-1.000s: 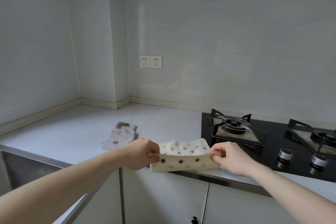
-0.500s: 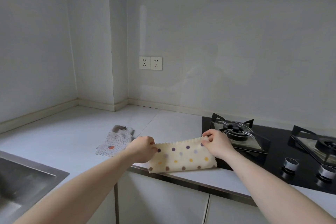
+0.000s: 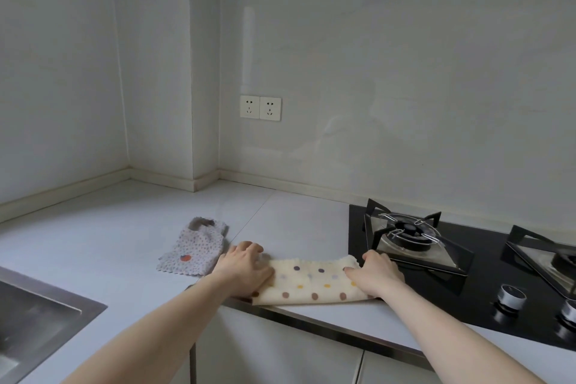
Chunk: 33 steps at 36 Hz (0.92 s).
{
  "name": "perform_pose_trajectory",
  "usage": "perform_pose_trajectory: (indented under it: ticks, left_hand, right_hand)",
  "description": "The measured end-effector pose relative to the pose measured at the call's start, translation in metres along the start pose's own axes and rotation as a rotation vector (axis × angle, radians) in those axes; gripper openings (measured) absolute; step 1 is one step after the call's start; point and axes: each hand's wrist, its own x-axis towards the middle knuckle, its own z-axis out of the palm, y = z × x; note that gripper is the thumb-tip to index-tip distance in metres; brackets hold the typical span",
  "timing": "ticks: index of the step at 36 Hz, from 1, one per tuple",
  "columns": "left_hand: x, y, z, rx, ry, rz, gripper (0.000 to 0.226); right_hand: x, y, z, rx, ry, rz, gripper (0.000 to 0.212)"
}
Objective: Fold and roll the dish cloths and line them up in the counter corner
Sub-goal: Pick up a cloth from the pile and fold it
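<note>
Now pressing flat on dotted cloth [image 3: 311,282], long axis left-right along bench [image 3: 109,237] edge: left hand [image 3: 246,268], right hand [image 3: 378,273] apart at opposite ends, fingers seemingly straight

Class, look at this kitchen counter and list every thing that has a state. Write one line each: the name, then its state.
Polka-dot cloth: folded into a strip, flat at the counter's front edge, not rolled.
Floral cloth: lying loose and rumpled, untouched.
Left hand: pressing the strip's left end.
Right hand: pressing the strip's right end.
Near burner: no flame visible.
Sockets: nothing plugged in.
</note>
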Motion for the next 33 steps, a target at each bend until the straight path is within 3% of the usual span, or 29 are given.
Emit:
perform_pose_trajectory:
  ticks: [5,9,12,19,25,33]
  left_hand:
    - [0.008,-0.009,0.01,-0.081,0.08,0.015,0.052]
    - [0.011,-0.013,0.013,-0.145,0.136,0.016,0.031]
    - [0.01,-0.015,0.015,-0.147,0.159,0.026,0.017]
    - [0.01,-0.015,0.014,-0.19,0.183,0.01,0.024]
    - [0.007,-0.014,0.011,-0.304,0.187,-0.027,0.026]
    - [0.005,-0.015,0.004,-0.506,0.113,-0.065,0.03]
  right_hand:
    - [0.006,0.002,0.003,0.114,-0.071,0.014,0.028]
    - [-0.001,-0.003,-0.004,0.18,-0.071,0.016,0.039]
    - [-0.001,-0.003,-0.012,0.273,-0.066,0.006,0.032]
    - [-0.002,-0.02,-0.036,0.432,-0.043,-0.044,0.015]
    - [-0.01,-0.055,-0.051,0.434,-0.063,-0.122,0.021]
    - [-0.03,-0.101,-0.035,0.507,-0.238,-0.172,0.011]
